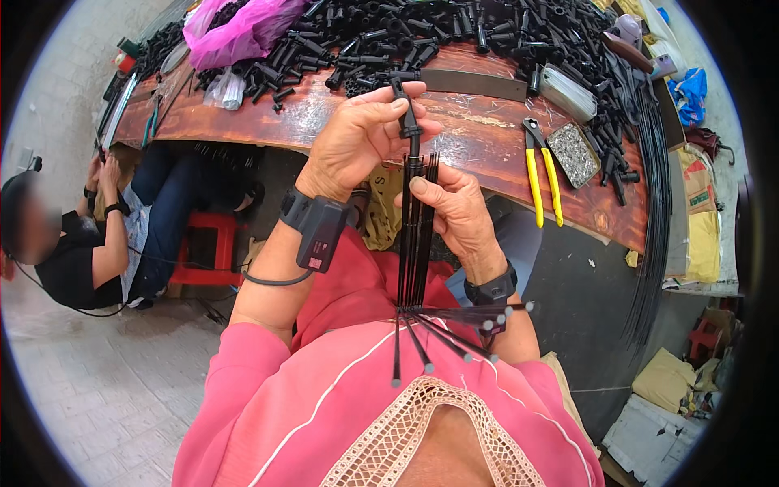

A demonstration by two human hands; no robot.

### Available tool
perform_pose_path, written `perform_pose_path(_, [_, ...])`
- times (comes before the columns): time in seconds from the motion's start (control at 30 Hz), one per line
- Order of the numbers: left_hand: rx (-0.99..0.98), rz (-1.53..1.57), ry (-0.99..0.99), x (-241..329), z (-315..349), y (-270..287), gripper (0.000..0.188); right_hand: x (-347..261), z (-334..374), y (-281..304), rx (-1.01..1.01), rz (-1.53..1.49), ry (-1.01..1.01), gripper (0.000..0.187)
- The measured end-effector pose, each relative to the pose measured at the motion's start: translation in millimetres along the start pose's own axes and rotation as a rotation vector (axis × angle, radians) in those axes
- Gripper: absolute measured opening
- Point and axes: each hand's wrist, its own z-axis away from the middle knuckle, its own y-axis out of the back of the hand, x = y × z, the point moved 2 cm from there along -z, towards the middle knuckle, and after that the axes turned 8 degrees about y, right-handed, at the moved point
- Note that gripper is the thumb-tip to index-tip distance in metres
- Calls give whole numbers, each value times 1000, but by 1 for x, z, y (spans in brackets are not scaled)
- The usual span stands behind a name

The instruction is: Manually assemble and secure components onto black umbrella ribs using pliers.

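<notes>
My left hand (357, 134) pinches a black plastic fitting (407, 122), shaped like a small handle, at the upper end of a dark shaft. Lower down, my right hand (454, 211) is closed around the bundle of thin black rods (415, 252) that hangs from the shaft and looks like umbrella frame ribs. The rods run down toward my lap. From their lower end, several rods with round grey tips (426, 365) fan out over my pink top. Both hands are above the near edge of the wooden table (324, 118).
Black plastic fittings (527, 36) are heaped along the table's far side. Yellow-handled pliers (545, 174) lie beside a tin of small metal parts (574, 154). Long black rods (649, 187) overhang the right edge. Another person (81, 235) works at the left near a red stool (207, 247).
</notes>
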Motion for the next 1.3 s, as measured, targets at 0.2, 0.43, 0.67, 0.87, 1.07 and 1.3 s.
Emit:
perform_pose_path(0.2, [-71,17,17,-2,2,-4,44,0,1,-7,6,-22,25,30])
perform_pose_path(0.43, [224,-370,26,-7,7,-9,25,7,-1,0,79,-4,44,28])
perform_pose_path(0.67, [178,-436,13,4,9,-6,33,3,-2,-1,38,47,13,25])
perform_pose_path(0.87, [98,-347,23,3,16,-2,38,7,-2,-3,54,36,9,22])
perform_pose_path(1.07, [21,-301,1,1,16,0,39,4,-1,-2,36,31,6,24])
perform_pose_path(1.3, [-20,-416,25,6,18,-1,40,10,-3,3,32,40,36,29])
